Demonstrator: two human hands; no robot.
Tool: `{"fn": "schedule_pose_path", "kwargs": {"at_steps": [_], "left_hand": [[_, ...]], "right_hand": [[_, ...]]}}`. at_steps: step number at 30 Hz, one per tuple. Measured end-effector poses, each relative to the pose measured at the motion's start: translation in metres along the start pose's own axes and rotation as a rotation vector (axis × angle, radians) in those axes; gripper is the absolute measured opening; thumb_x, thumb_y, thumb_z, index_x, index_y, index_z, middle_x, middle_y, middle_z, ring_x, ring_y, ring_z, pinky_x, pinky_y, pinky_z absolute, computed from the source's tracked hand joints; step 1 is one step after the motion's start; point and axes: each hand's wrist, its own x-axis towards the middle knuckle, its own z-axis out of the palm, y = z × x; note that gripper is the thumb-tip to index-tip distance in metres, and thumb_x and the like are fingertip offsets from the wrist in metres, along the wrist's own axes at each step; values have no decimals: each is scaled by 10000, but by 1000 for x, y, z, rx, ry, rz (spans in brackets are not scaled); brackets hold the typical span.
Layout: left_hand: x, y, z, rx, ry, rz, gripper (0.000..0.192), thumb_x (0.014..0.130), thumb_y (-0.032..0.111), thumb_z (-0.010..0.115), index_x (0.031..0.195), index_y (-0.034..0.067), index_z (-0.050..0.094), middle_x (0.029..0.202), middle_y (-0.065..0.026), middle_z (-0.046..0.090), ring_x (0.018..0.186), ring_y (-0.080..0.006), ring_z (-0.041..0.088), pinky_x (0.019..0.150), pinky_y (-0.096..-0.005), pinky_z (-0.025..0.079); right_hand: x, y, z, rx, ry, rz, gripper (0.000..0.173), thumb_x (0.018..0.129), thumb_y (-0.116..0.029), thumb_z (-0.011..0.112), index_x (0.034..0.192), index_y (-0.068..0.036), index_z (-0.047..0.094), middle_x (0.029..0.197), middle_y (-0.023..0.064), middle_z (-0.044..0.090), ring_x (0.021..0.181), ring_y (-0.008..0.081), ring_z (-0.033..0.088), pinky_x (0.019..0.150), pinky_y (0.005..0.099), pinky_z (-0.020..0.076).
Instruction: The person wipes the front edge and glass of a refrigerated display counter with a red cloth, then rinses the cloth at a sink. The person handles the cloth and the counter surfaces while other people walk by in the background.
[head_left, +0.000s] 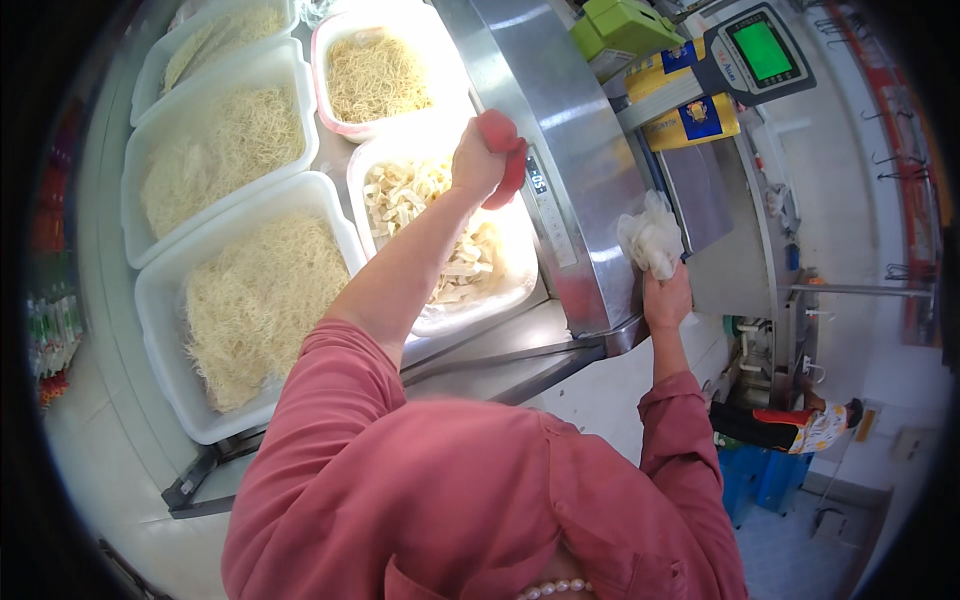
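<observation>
My left hand (476, 166) grips a bunched red cloth (504, 142) against the metal edge of the counter, next to a control panel with a lit display (537, 180). Beneath that forearm is a white tub of wide flat noodles (405, 196), washed out by bright light on its right side. In my right hand (667, 298) is a crumpled wad of thin whitish plastic (652, 236), held upright at the right side of the metal counter (577, 127). I cannot tell whether the wad is a bag or a glove.
Several white tubs of thin noodles (259, 300) stand to the left. A tub with a pink rim (319, 82) is at the back. A scale display (761, 49) rises beyond yellow packages (694, 124) and a green device (622, 34). A person (795, 427) stands far right.
</observation>
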Motion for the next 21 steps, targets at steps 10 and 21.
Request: {"fn": "schedule_pose_path", "kwargs": {"at_steps": [10,21], "left_hand": [[-62,-27,11,-94,-130,-69,336,832,148,653,1144,50,577,998,-122,660,971,-249,635,849,-356,502],[-70,-46,17,-85,-331,-209,177,871,64,554,1042,34,584,941,-101,647,867,-214,657,712,-338,545]], "right_hand": [[8,-4,3,13,-15,6,372,830,-338,629,1089,-79,566,1058,147,590,968,382,584,798,480,479],[8,5,10,0,11,-21,379,827,-329,641,1109,-86,569,1063,156,593,982,387,580,800,484,478]]}}
